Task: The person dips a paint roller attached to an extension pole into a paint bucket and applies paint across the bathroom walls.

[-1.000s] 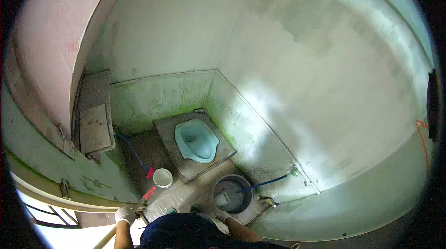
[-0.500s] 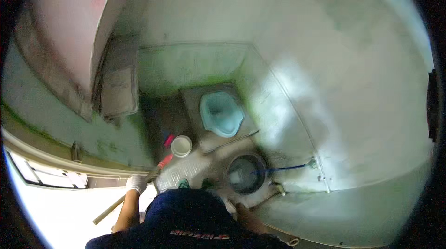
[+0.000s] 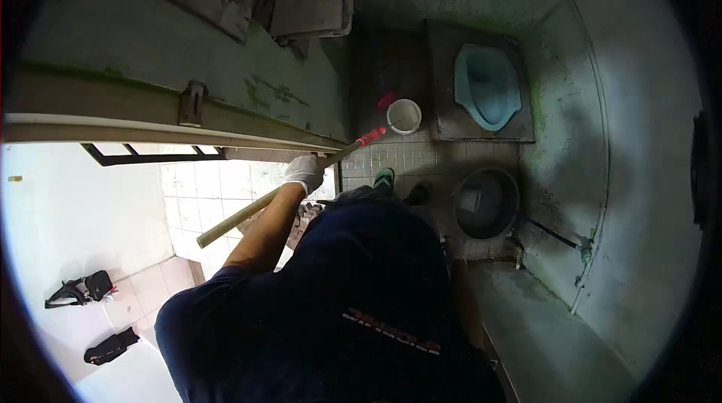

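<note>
My left hand (image 3: 304,173), in a white glove, is wrapped round a long tan pole (image 3: 239,218). The pole slants from the bright doorway up to a red collar (image 3: 371,136), and its thin tip reaches the rim of a white bucket (image 3: 404,115) on the floor. Beside that bucket lies a small pink-red thing (image 3: 386,99) too dim to name. My right forearm (image 3: 468,305) hangs in shadow by my side; the fingers are hidden in the dark near the large black tub (image 3: 485,203).
A pale blue squat toilet (image 3: 489,87) is set in a raised slab at the far right. A dark hose (image 3: 553,234) runs from the tub to a wall tap (image 3: 585,251). On the left, a door frame (image 3: 150,132) opens on a bright tiled floor, where black bags (image 3: 96,284) lie.
My view has turned, so the toilet, bucket and tub now appear further right and more of the doorway shows. The left hand keeps its grip on the pole.
</note>
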{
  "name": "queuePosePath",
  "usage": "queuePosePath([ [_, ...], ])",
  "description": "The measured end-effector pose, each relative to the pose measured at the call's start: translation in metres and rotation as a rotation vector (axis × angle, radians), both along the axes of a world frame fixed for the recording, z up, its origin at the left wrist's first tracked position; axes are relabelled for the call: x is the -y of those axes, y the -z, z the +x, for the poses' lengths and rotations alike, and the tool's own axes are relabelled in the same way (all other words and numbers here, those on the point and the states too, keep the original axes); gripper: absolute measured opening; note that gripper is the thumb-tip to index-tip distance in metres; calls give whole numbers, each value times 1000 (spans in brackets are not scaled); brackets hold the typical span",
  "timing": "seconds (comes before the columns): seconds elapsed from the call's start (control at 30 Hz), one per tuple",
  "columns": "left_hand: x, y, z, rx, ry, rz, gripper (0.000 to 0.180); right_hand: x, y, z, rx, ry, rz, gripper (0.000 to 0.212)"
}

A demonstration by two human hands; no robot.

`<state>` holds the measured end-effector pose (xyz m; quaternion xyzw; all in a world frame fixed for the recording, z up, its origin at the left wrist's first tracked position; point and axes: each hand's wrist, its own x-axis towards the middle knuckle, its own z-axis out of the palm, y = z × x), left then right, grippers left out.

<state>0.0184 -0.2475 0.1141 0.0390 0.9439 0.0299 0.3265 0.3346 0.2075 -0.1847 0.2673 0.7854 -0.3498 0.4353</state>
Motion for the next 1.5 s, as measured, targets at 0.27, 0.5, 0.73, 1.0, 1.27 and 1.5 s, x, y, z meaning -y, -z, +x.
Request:
queuePosePath([
  [0.27,-10,28,2,44,3,-18,27,-29,-11,41,-325,-527,206,26],
  [0.5,23,24,45,24,-111,20,26,15,-25,-39,210,107,163,28],
  [0.73,37,4,125,55,-420,131,31,1,-81,-81,-125,-575,140,30],
  [1.0,16,25,107,1,-245,35,26,-32,-87,-99,-378,-169,5,30],
  [1.27,-10,31,42,-6,-179,11,21,-44,-58,-41,-488,-513,108,23],
  [1.5,-19,9,34,2,-38,-48,24,-20,-96,7,-137,-373,67,25],
])
